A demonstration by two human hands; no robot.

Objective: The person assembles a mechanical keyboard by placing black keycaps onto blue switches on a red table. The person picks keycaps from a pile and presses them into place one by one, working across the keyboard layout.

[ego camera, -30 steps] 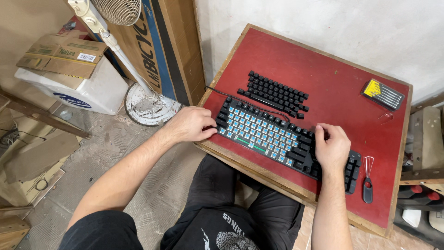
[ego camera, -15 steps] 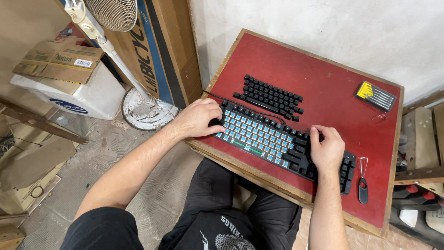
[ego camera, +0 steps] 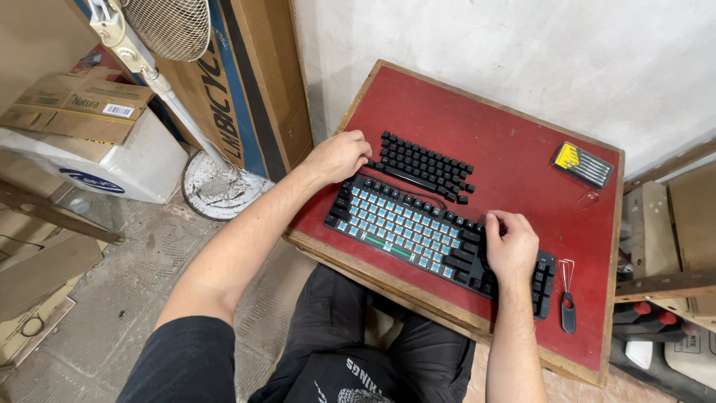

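Observation:
A black mechanical keyboard lies tilted on a red table top; most of its keycaps are off, baring blue switches. A block of loose black keycaps sits just behind it. My left hand rests at the left end of that keycap block, fingers curled, touching it. My right hand lies on the keyboard's right part, where black caps remain, fingers pressing down. Whether either hand holds a cap is hidden.
A keycap puller with a black handle lies right of the keyboard. A small yellow and grey tool case and a wire clip lie at the far right. A white standing fan, cardboard boxes and a white cooler stand left.
My left hand has moved from the keyboard's upper left corner up to the left end of the loose keycap block. My right hand stays on the keyboard's right part.

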